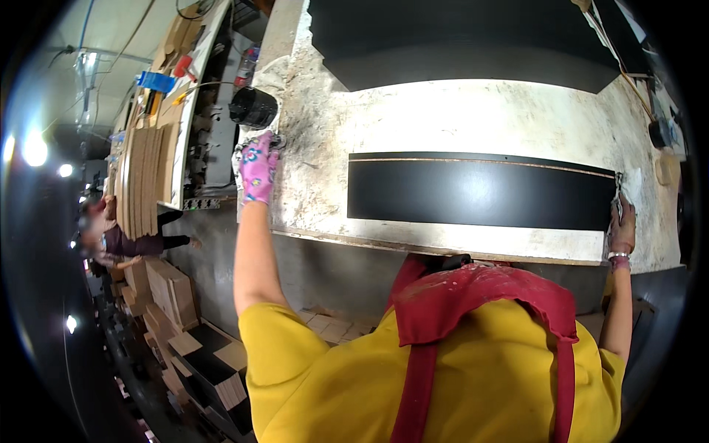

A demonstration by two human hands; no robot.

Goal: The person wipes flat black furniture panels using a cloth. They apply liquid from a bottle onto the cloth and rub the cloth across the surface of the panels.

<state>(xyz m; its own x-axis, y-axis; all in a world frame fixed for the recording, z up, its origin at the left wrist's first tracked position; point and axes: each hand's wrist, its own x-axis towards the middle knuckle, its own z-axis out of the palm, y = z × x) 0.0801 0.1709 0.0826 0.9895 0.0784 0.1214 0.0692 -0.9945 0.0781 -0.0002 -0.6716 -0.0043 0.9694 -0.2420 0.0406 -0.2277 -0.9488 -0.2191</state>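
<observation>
At the right end of the long black panel [480, 192], the right hand [622, 230] has its fingers closed on a small pale tool [617, 193] whose tip meets the panel's end edge. Far across the bench, the left hand [258, 168], in a pink flowered glove, rests on the worktop's left edge; its fingers curl over something pale and crumpled [275, 140], though whether they truly grip it cannot be told.

Just beyond that hand stands a round black can [253, 108]; its contents are not visible from this angle. The panel lies flat along the glue-stained white worktop [458, 118], a thin light stripe running near its far edge. A larger black board [473, 44] lies farther back, apart from it.

Left of the bench, curved wooden pieces [144, 177] stand stacked on edge. Offcuts of board [199, 354] are piled on the floor below, and another person [111, 240] sits in the background.
</observation>
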